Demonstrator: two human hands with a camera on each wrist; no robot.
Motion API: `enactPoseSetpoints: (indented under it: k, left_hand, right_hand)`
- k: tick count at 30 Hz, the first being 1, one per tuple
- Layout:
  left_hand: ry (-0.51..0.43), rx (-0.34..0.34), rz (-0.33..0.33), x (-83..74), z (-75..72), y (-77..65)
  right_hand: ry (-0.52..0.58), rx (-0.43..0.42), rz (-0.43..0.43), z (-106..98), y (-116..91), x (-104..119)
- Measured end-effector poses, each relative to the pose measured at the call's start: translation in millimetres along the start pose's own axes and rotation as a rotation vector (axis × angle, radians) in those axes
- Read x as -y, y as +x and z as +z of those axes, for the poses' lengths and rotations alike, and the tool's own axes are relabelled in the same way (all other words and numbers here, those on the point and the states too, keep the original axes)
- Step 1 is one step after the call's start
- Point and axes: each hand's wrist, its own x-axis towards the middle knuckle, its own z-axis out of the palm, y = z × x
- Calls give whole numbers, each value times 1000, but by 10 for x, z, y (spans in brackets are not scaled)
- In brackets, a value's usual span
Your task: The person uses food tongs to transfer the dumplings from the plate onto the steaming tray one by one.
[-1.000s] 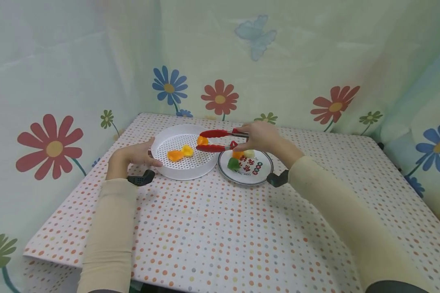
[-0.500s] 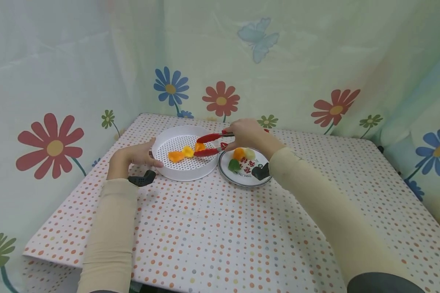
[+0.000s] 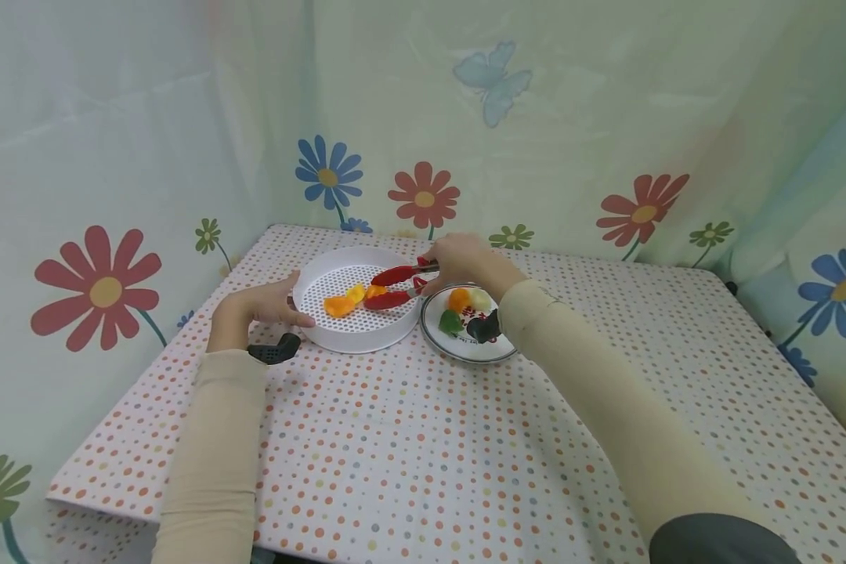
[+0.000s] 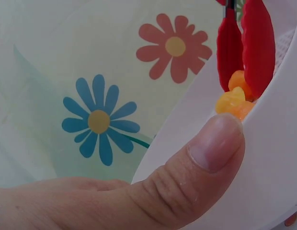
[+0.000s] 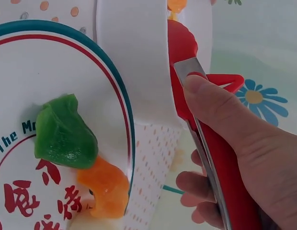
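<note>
A round white steamer basket (image 3: 356, 341) with a perforated floor stands on the table. My left hand (image 3: 262, 301) holds its left side, the thumb (image 4: 206, 158) against the wall near the rim. My right hand (image 3: 461, 258) grips red-tipped tongs (image 3: 392, 299) that reach into the basket from the right. Between the tong tips lies an orange pepper-like piece (image 3: 376, 291); whether they pinch it is unclear. Beside it lie a yellow piece (image 3: 356, 293) and another orange piece (image 3: 338, 306). In the right wrist view, my thumb presses the metal edge of the tongs (image 5: 213, 143).
A white plate (image 3: 433, 343) with a dark rim stands right of the basket, close against it. On it lie a green pepper-like piece (image 3: 450, 322), an orange piece (image 3: 459, 299) and a pale piece (image 3: 479, 299). A dotted cloth (image 3: 395, 446) covers the table; a flowered curtain hangs behind.
My right hand has moved left and down, bringing the tongs and the orange piece down to the basket floor beside the other pieces. My left hand has kept its place on the basket.
</note>
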Motion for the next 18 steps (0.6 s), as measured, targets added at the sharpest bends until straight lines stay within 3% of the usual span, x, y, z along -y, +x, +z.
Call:
enactPoseSetpoints:
  k: [9,18]
  left_hand:
    - [-11,-4,7,9,-24,-13]
    - [-13,-10,31,5,9,-14]
  right_hand:
    - [134,42,40,57,15,-33]
    - [285,2,51,66,-86,-162]
